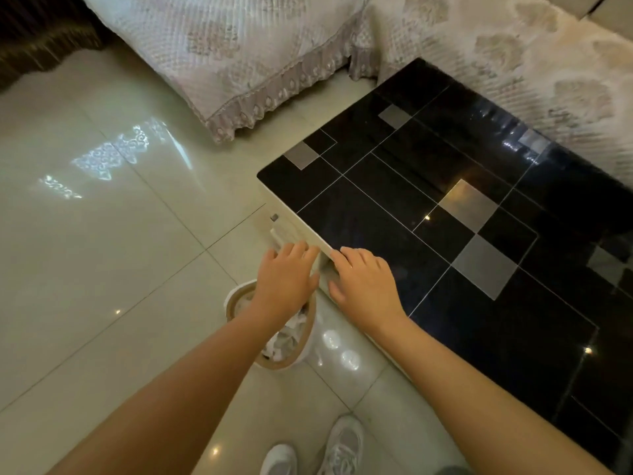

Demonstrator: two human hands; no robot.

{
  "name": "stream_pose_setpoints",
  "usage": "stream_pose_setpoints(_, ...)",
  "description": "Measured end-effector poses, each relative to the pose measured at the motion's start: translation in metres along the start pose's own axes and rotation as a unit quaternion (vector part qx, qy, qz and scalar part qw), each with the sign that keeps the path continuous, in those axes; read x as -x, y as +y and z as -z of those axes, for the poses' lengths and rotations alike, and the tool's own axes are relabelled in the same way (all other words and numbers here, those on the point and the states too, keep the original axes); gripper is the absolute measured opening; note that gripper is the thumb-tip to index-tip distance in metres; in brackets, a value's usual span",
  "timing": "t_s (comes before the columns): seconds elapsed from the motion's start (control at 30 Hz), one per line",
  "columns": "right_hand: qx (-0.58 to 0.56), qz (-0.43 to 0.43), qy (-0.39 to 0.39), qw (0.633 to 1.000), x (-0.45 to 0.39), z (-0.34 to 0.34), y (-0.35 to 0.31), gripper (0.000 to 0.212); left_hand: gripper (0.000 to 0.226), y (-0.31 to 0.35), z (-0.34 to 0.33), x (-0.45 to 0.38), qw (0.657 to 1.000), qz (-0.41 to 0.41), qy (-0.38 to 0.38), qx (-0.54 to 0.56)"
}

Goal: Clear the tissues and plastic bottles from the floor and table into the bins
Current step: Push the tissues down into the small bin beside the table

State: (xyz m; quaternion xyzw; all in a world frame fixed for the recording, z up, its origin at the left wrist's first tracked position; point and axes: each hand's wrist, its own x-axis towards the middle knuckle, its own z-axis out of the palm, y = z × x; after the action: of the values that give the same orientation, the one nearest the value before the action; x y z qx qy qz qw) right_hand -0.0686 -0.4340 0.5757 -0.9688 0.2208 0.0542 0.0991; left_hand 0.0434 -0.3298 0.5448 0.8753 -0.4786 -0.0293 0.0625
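Nearest the camera, two bare forearms reach forward over the pale tiled floor [102, 269], and a pair of white shoes [342, 443] stands on the tiles beside the near edge of the bench [445, 207]. The bench is the largest thing after the floor: a glossy black top with thin pale lines and a few grey squares, set on a cream body. Beyond its far edge lies a sofa [239, 53] under a lace-trimmed quilted cover.

Just beside the bench's left edge stands a round bin [301, 351] with a tan rim, partly hidden by the left forearm. Crumpled white tissues [291, 334] lie inside it. No bottle can be made out.

The left hand [286, 279] hangs above the bin, at the bench's left edge, fingers loosely extended and holding nothing. The right hand [364, 286] is over the bench's left edge, palm down, fingers relaxed and grasping nothing; whether it touches the top cannot be told.
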Motion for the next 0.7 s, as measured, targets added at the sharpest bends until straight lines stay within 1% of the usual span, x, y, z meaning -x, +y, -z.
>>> stream_pose_setpoints(0.1,-0.01,-0.023,-0.013,1.0,0.01,-0.048,0.001,0.051,0.047,-0.001,-0.061,0.02,0.999,0.013,-0.043,0.016)
stream_pose_setpoints(0.27,-0.026,-0.046,-0.032,0.998,0.034,-0.156,0.005,0.045,0.053,-0.002,-0.18,0.066,0.995,0.023,-0.076,0.054)
stream_pose_setpoints(0.4,-0.031,-0.092,-0.071,0.993,0.066,-0.231,0.008,0.051,0.055,-0.001,-0.25,0.096,0.984,0.095,-0.144,0.049)
stream_pose_setpoints(0.5,-0.016,-0.097,-0.07,0.993,0.087,-0.264,0.01,0.052,0.046,0.004,-0.282,0.103,0.971,0.12,-0.19,0.082)
stream_pose_setpoints(0.6,-0.006,-0.096,-0.052,0.994,0.102,-0.281,0.015,0.054,0.029,0.008,-0.292,0.101,0.965,0.143,-0.177,0.134)
stream_pose_setpoints(0.7,-0.008,-0.117,-0.043,0.992,0.118,-0.292,0.024,0.054,0.017,0.018,-0.293,0.106,0.962,0.125,-0.19,0.152)
